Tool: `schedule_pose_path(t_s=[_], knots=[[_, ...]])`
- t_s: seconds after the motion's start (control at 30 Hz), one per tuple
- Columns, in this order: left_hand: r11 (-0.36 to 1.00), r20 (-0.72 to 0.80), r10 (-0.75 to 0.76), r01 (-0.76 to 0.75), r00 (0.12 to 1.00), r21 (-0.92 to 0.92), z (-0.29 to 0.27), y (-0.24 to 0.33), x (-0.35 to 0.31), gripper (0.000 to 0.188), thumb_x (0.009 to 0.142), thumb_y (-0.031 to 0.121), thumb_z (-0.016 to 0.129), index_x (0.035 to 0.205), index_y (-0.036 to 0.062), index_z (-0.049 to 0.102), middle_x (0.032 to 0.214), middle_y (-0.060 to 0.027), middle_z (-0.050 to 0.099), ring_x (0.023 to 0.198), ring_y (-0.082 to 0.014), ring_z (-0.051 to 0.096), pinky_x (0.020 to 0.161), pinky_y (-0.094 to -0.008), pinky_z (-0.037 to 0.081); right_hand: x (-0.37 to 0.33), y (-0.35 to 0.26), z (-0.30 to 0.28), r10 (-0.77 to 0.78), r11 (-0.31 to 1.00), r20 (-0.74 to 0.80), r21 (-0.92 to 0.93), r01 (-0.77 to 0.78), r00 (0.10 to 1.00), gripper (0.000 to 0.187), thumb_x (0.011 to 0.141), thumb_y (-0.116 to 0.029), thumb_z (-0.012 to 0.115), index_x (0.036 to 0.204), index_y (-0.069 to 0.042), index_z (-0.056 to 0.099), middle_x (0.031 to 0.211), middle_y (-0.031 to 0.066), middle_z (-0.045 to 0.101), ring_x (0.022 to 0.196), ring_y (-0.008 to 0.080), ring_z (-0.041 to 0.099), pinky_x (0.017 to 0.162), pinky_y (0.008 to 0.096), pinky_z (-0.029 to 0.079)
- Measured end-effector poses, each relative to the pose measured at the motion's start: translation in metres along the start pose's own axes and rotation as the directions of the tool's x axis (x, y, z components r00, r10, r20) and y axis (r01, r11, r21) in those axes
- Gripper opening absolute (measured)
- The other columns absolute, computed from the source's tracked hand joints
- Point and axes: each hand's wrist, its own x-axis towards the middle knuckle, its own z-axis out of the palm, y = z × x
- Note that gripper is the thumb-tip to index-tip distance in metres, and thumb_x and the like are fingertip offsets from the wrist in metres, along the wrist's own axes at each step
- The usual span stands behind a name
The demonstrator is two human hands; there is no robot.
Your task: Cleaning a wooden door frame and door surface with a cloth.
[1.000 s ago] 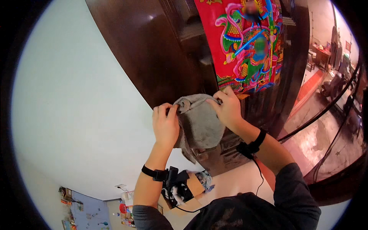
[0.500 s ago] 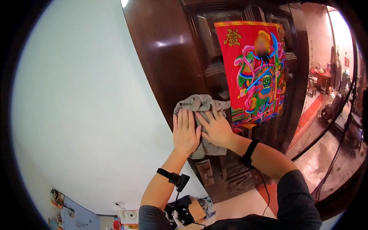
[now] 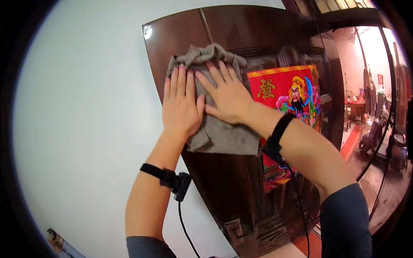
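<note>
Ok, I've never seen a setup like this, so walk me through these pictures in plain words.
There's no robot here, just a barehanded person wearing a wide fisheye camera on the head; that lens makes straight edges look bent. The left hand and right hand lie flat on a crumpled grey-brown cloth, spread against a glossy dark-brown panelled door; neither closes around it. A red rectangular poster with a colourful painted figure is on the door, partly hidden by the right forearm. Black straps carrying small dark devices circle both forearms.
</note>
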Motion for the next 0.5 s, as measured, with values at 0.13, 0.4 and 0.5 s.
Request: schedule_pose_path(t_s=[0.13, 0.4, 0.5], knots=[[0.996, -0.128, 0.021, -0.009, 0.991, 0.089, 0.003, -0.038, 0.056, 0.066, 0.102, 0.032, 0.051, 0.155, -0.0029, 0.035, 0.165, -0.0231, 0.028, 0.154, -0.0390, 0.025, 0.126, -0.0504, 0.019, 0.066, 0.031, 0.002, -0.045, 0.998, -0.071, -0.056, 0.041, 0.996, 0.084, 0.095, -0.059, 0.053, 0.162, -0.012, 0.030, 0.163, 0.0273, 0.028, 0.150, 0.0498, 0.025, 0.124, 0.0594, 0.016], [0.994, -0.221, 0.039, -0.016, 0.975, 0.106, 0.019, -0.085, 0.100, 0.060, 0.102, 0.029, 0.051, 0.151, -0.0039, 0.040, 0.163, -0.0219, 0.033, 0.152, -0.0371, 0.029, 0.126, -0.0485, 0.022, 0.125, 0.025, 0.002, 0.088, 0.984, -0.063, -0.147, -0.097, 0.994, 0.081, 0.098, -0.053, 0.043, 0.163, -0.008, 0.025, 0.166, 0.0249, 0.025, 0.155, 0.0452, 0.017, 0.126, 0.0564, 0.010], [1.000, -0.292, 0.016, -0.021, 0.956, -0.014, 0.026, -0.090, 0.100, 0.059, 0.103, 0.028, 0.050, 0.150, -0.0050, 0.041, 0.161, -0.0241, 0.034, 0.151, -0.0395, 0.030, 0.126, -0.0488, 0.022, 0.137, 0.027, -0.003, -0.019, 0.998, 0.030, -0.065, 0.021, 0.999, 0.078, 0.098, -0.049, 0.044, 0.161, -0.007, 0.028, 0.166, 0.0233, 0.026, 0.155, 0.0422, 0.020, 0.127, 0.0534, 0.013]])
